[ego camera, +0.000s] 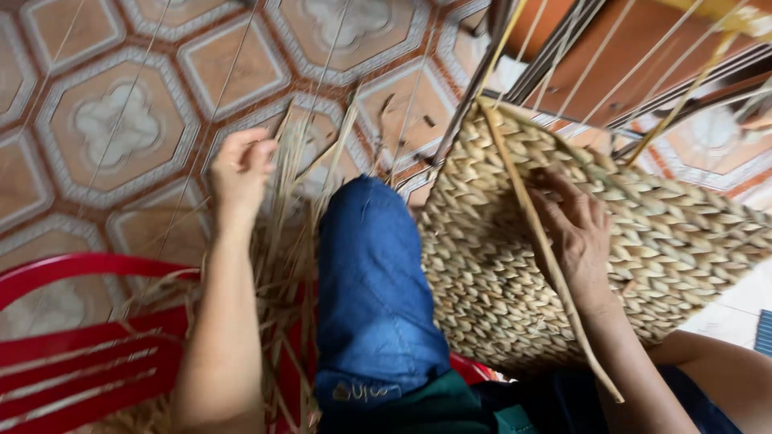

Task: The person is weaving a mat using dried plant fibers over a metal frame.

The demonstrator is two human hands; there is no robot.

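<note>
Most of the woven basket wall is already plaited, resting against my knee with bare stakes sticking up unwoven. My right hand lies flat on the weave, fingers spread, while my left hand pinches loose dried straw strands beside the red plastic chair.

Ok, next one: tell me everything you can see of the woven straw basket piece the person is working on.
The pale tan woven straw basket piece is a broad panel of thick braided plant fibre in a tight herringbone-like pattern. It stands tilted, leaning against the blue-trousered knee. Long unwoven stakes stick up from its upper edge, and one loose straw strand runs diagonally across its face. The right hand presses flat on the weave; the left hand is apart from it, gripping loose dry straw over the red plastic chair.
</note>
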